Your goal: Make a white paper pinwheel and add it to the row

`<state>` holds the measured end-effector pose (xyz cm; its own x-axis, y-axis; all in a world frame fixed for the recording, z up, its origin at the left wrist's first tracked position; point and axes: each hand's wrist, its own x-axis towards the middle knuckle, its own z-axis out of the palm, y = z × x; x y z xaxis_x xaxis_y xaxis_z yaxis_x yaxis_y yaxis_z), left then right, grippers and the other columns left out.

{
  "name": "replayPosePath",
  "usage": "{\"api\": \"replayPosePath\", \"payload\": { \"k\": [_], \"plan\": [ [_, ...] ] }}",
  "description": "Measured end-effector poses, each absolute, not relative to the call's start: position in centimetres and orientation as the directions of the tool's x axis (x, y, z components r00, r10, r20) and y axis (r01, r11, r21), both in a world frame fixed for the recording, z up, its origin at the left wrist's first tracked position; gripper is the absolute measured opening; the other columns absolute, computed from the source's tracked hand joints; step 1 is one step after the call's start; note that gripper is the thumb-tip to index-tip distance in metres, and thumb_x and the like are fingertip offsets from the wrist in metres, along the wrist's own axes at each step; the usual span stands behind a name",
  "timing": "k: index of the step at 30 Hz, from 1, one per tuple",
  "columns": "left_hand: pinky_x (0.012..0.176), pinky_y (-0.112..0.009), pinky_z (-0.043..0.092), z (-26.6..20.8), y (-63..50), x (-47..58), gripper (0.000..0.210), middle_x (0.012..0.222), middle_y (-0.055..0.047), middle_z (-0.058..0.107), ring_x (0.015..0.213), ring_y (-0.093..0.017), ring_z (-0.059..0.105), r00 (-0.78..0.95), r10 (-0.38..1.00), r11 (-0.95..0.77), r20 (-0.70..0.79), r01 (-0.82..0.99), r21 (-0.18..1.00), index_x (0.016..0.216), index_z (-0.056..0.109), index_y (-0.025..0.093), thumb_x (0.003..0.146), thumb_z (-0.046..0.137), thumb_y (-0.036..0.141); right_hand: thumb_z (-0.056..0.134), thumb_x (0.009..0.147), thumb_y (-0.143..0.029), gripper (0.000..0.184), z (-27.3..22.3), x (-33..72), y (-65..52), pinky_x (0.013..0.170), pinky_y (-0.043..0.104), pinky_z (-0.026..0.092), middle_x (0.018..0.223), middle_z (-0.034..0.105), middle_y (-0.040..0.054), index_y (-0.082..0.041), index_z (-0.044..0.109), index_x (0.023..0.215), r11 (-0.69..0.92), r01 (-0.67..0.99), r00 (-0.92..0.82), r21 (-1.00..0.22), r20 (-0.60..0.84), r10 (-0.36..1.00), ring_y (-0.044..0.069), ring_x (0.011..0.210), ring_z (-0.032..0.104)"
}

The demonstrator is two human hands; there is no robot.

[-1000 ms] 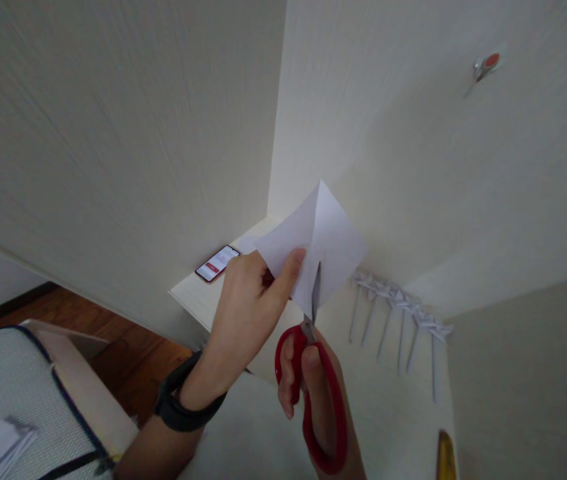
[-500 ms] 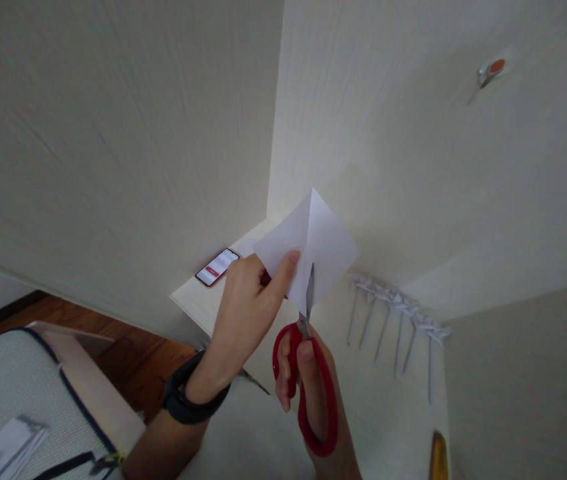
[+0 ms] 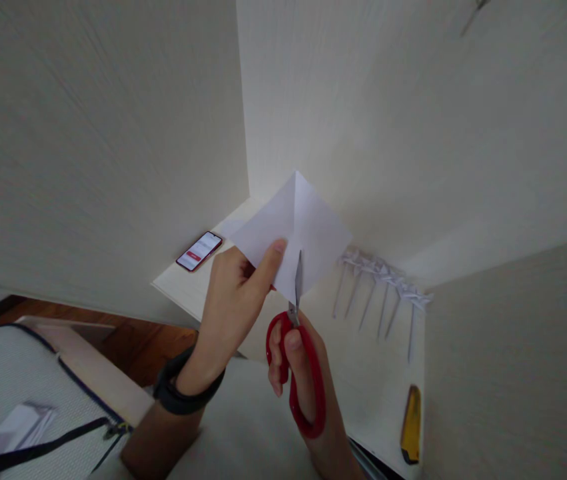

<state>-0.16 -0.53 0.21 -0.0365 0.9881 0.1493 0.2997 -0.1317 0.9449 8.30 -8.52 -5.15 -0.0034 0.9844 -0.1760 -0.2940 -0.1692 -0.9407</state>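
A creased square of white paper (image 3: 316, 230) is held up, one corner pointing away from me. My left hand (image 3: 240, 287), with a black band on the wrist, pinches its left side, thumb on top and fingers hidden beneath. In my right hand (image 3: 308, 360) are red-handled scissors (image 3: 319, 407), thumb and fingers through the loops. One blade lies over the paper along the centre crease near the close corner; the other blade is mostly hidden underneath.
A phone (image 3: 199, 251) with a lit screen lies on the white table (image 3: 183, 283) at left. Several folded paper pieces on thin stems (image 3: 380, 280) line the back right. A yellow utility knife (image 3: 411, 427) lies at the right edge. Folded papers (image 3: 18, 430) rest on a pale padded surface at lower left.
The view has shifted, so everything sits further left and higher, and the yellow knife shows more fully. Both hands keep their hold; the scissors stay at the same place on the paper.
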Motion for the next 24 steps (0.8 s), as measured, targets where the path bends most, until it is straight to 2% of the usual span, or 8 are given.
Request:
{"api": "replayPosePath", "payload": {
  "k": [4, 9, 13, 17, 20, 24],
  "plan": [
    [0.042, -0.018, 0.037, -0.3, -0.7, 0.1, 0.032, 0.049, 0.004, 0.051, 0.045, -0.009, 0.05, -0.065, 0.989, -0.107, 0.13, 0.283, 0.953, 0.06, 0.052, 0.018, 0.088, 0.054, 0.033, 0.049, 0.082, -0.072, 0.05, -5.4, 8.6, -8.5, 0.036, 0.019, 0.029, 0.058, 0.037, -0.0081, -0.022, 0.041, 0.075, -0.176, -0.264, 0.002, -0.948, -0.183, 0.983, 0.005, 0.04, 0.034],
    [0.046, -0.019, 0.043, -1.1, -1.7, -0.7, 0.022, 0.059, 0.002, 0.059, 0.051, -0.011, 0.055, 0.008, 0.994, -0.105, 0.107, 0.271, 0.957, 0.074, 0.059, 0.017, 0.086, 0.058, 0.036, 0.048, 0.082, -0.071, 0.049, -5.7, 8.7, -8.5, 0.037, 0.02, 0.03, 0.057, 0.038, -0.0077, -0.023, 0.042, 0.077, -0.178, -0.245, -0.038, -0.953, -0.173, 0.984, 0.007, 0.041, 0.035],
    [0.045, -0.019, 0.04, -1.6, -2.4, -1.7, 0.026, 0.055, 0.003, 0.053, 0.05, -0.01, 0.05, 0.007, 0.994, -0.103, 0.109, 0.372, 0.922, 0.068, 0.055, 0.017, 0.088, 0.054, 0.033, 0.052, 0.081, -0.07, 0.047, -6.1, 8.6, -8.2, 0.039, 0.021, 0.032, 0.058, 0.041, -0.007, -0.023, 0.043, 0.076, -0.244, -0.214, -0.085, -0.946, -0.231, 0.969, 0.007, 0.043, 0.037],
    [0.039, -0.019, 0.032, -1.7, -2.9, -2.3, 0.031, 0.05, 0.004, 0.048, 0.044, -0.008, 0.045, -0.012, 0.994, -0.096, 0.111, 0.406, 0.909, 0.059, 0.049, 0.017, 0.087, 0.052, 0.03, 0.053, 0.081, -0.068, 0.046, -6.4, 8.4, -8.0, 0.039, 0.022, 0.029, 0.052, 0.037, -0.009, -0.024, 0.041, 0.076, -0.312, -0.201, -0.155, -0.929, -0.285, 0.946, 0.008, 0.04, 0.032],
    [0.037, -0.019, 0.028, -1.7, -3.2, -2.6, 0.033, 0.048, 0.004, 0.047, 0.042, -0.007, 0.042, -0.028, 0.992, -0.099, 0.121, 0.415, 0.904, 0.057, 0.046, 0.018, 0.088, 0.051, 0.029, 0.053, 0.081, -0.068, 0.045, -6.5, 8.2, -7.9, 0.039, 0.023, 0.03, 0.052, 0.035, -0.0091, -0.025, 0.04, 0.075, -0.33, -0.195, -0.186, -0.924, -0.295, 0.937, 0.008, 0.04, 0.031],
    [0.041, -0.018, 0.032, -1.8, -3.6, -3.1, 0.029, 0.053, 0.004, 0.048, 0.048, -0.008, 0.043, -0.044, 0.994, -0.074, 0.097, 0.366, 0.928, 0.062, 0.049, 0.018, 0.088, 0.053, 0.031, 0.05, 0.083, -0.067, 0.044, -6.3, 8.2, -7.9, 0.04, 0.023, 0.029, 0.054, 0.037, -0.0079, -0.024, 0.041, 0.074, -0.294, -0.19, -0.238, -0.937, -0.246, 0.94, 0.008, 0.041, 0.031]
  ]
}}
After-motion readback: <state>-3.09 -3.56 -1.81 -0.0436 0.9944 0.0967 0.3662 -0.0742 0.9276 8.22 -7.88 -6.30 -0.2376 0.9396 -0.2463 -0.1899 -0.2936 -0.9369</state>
